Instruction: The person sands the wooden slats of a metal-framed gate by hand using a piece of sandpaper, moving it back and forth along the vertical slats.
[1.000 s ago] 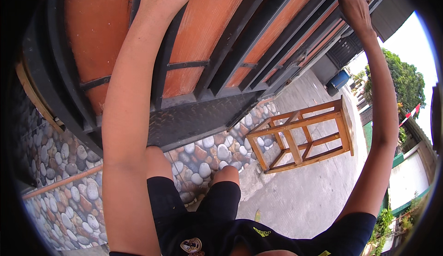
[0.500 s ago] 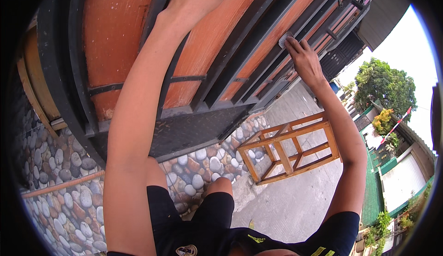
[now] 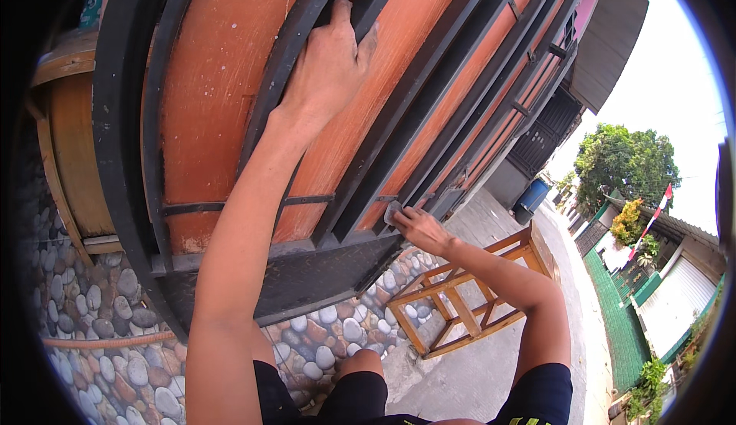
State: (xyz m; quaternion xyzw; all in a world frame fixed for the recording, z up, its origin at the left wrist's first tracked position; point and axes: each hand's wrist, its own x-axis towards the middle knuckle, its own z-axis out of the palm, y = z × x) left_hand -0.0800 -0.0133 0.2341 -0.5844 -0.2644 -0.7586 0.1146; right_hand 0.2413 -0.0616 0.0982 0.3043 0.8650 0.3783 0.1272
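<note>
While hands (image 3: 326,76) (image 3: 423,231) reach the gate (image 3: 356,126), a blue barrel (image 3: 533,193) stands beyond.

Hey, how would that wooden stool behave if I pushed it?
The stool is likely stiff, being a braced wooden frame. Open sides suggest it's fairly light for its size. Pushed high, it may tip, looking taller than wide.

The gate's black frame (image 3: 116,118) is looking like painted metal, smooth with a low sheen, and its lower plate (image 3: 284,283) is reading as dark, dull metal. The orange panels (image 3: 211,95) are showing a streaky, grain-like surface flecked with white specks. The stool (image 3: 464,311) is displaying varnished wood with a slight gloss. Rounded stones are giving the pebble paving (image 3: 326,356) a bumpy look, while the pavement (image 3: 475,375) is appearing as rough, matt concrete. The black shorts (image 3: 354,398) are looking like matt cloth.
</note>
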